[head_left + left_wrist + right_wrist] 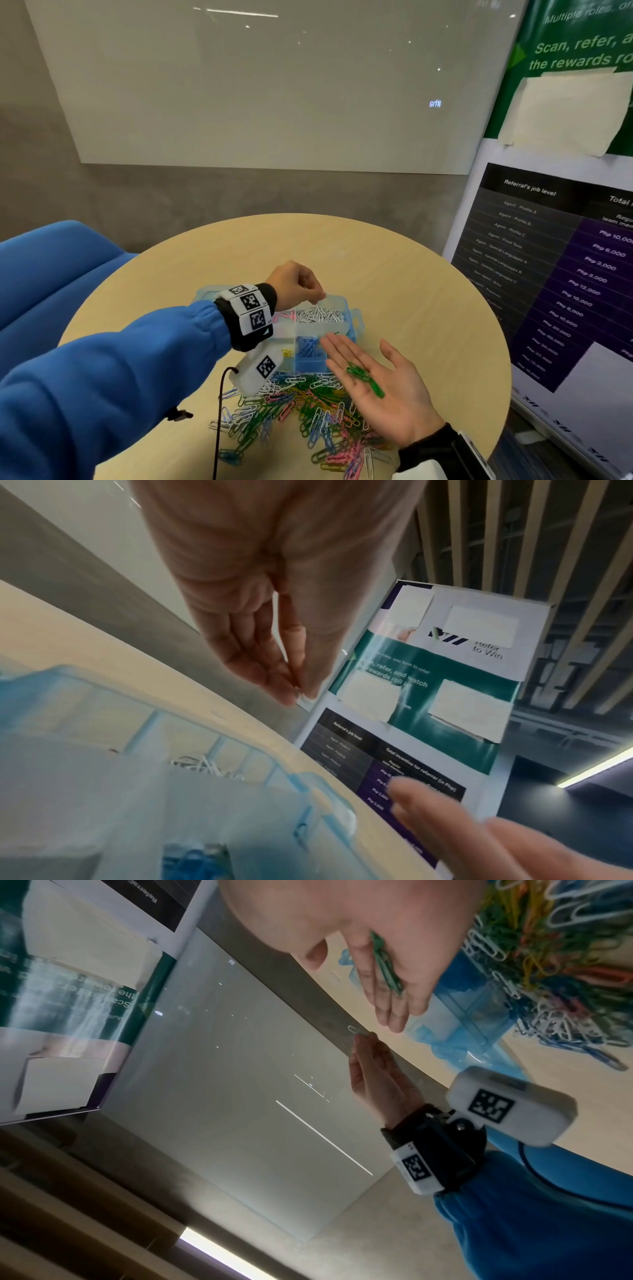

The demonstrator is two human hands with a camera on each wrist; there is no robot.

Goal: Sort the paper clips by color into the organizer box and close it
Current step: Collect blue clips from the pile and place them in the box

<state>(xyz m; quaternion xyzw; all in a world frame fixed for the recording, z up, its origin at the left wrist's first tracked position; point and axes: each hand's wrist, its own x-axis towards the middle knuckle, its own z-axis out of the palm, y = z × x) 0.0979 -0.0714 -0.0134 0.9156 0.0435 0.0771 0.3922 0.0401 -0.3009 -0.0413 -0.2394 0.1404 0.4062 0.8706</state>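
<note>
The translucent blue organizer box [356, 323] stands open on the round table, with white clips [320, 315], pink, yellow and blue clips [308, 346] in separate compartments. My left hand [320, 295] hovers over the white compartment and pinches a white paper clip [356, 1031] between thumb and fingertips [291, 693]. My right hand [370, 373] lies flat, palm up, just right of the box, with several green clips [364, 380] loose on the palm [385, 961]. A mixed-colour pile of clips [301, 411] lies in front of the box.
The box sits near the middle of the wooden table [411, 291]. A blue sofa [51, 274] is on the left. A printed banner stand [548, 274] rises close to the table's right edge. A black cable [219, 411] hangs from my left wrist.
</note>
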